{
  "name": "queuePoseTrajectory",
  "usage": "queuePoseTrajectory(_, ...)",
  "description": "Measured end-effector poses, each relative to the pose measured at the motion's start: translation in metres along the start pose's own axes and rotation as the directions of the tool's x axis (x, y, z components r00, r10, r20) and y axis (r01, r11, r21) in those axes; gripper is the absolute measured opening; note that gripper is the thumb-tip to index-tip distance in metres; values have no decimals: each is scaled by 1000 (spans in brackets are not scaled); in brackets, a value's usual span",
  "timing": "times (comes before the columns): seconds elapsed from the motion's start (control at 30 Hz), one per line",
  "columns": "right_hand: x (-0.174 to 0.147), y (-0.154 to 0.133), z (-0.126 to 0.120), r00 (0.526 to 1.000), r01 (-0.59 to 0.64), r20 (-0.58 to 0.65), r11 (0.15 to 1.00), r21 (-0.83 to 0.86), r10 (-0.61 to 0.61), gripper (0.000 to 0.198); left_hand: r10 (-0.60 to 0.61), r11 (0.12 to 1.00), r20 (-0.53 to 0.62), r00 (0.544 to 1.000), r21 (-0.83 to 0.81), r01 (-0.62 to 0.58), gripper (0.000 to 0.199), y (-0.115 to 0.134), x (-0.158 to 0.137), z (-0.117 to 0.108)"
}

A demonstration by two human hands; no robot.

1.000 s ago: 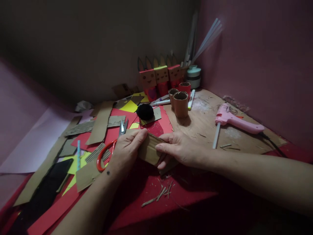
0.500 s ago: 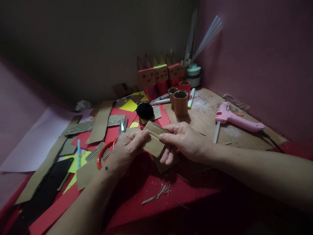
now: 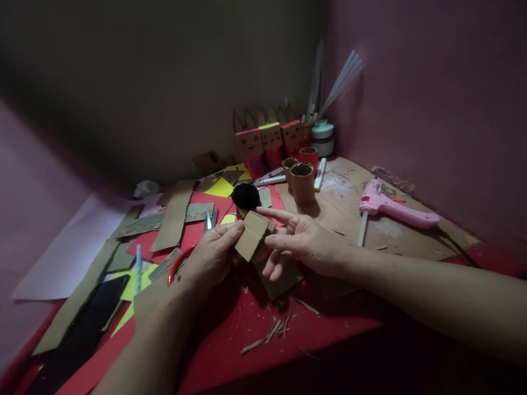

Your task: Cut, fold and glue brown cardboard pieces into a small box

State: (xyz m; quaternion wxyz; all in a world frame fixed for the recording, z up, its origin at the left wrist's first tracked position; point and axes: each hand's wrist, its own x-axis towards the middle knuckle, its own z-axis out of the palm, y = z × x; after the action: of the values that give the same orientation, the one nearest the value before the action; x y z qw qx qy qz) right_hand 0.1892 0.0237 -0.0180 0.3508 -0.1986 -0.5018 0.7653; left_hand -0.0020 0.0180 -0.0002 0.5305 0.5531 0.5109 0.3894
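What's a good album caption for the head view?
Left hand holding a cardboard piece, right hand alongside, three eared figures beyond.

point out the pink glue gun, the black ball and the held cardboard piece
pink glue gun (image 3: pixel 393 209): head view, on the handle near the body
black ball (image 3: pixel 246 196): head view, on the middle of its dark surface
held cardboard piece (image 3: pixel 251 236): head view, on its flat face

Dim feed on my end. Dark grey wall sinks almost to black upper left. Bare left hand and bare right hand get usable light. Heavy shadow across the near red surface. Thin translucent sticks smear; edges soft, wide-angle stretch. Can't place the source.
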Motion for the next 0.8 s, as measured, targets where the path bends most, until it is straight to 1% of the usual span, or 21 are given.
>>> queuePoseTrajectory(0.13,1,0,2,999,-3,-51,1000,-20,2,62,28,996,15,1000,-81,-26,27,-11,2,-2)
queuePoseTrajectory(0.23,3,0,3,993,-19,-119,999,-40,14,57,66,994,-9,998,-83,-67,35,-13,2,-3)
queuePoseTrajectory(0.3,4,-1,4,985,-8,-174,1000,-18,5,53,102,994,-19,995,-41,-103,44,-10,0,-4)
queuePoseTrajectory(0.37,5,-2,3,978,24,-209,999,26,-18,48,117,992,-4,993,48,-116,56,-3,-3,-6)
queuePoseTrajectory(0.4,5,-3,3,975,37,-220,998,48,-25,47,113,989,14,993,97,-114,64,1,-4,-7)
queuePoseTrajectory(0.47,5,-4,2,972,41,-233,996,79,-21,48,102,982,73,992,150,-112,91,8,-8,-7)
queuePoseTrajectory(0.5,5,-4,2,971,35,-237,995,88,-13,50,95,981,98,991,161,-110,100,12,-9,-6)
queuePoseTrajectory(0.53,6,-4,1,972,29,-236,995,94,-6,51,97,981,109,989,159,-114,104,14,-10,-5)
queuePoseTrajectory(0.57,6,-3,0,972,26,-236,995,99,-2,51,102,980,103,989,162,-118,102,16,-10,-4)
queuePoseTrajectory(0.63,6,-2,-1,973,21,-230,995,98,2,52,120,972,55,991,199,-129,85,18,-10,-2)
queuePoseTrajectory(0.73,6,1,-4,977,12,-212,997,80,5,60,167,932,-21,986,329,-151,56,17,-9,-3)
queuePoseTrajectory(0.8,7,2,-5,979,14,-203,998,69,0,63,169,915,-58,984,381,-135,46,12,-7,-5)
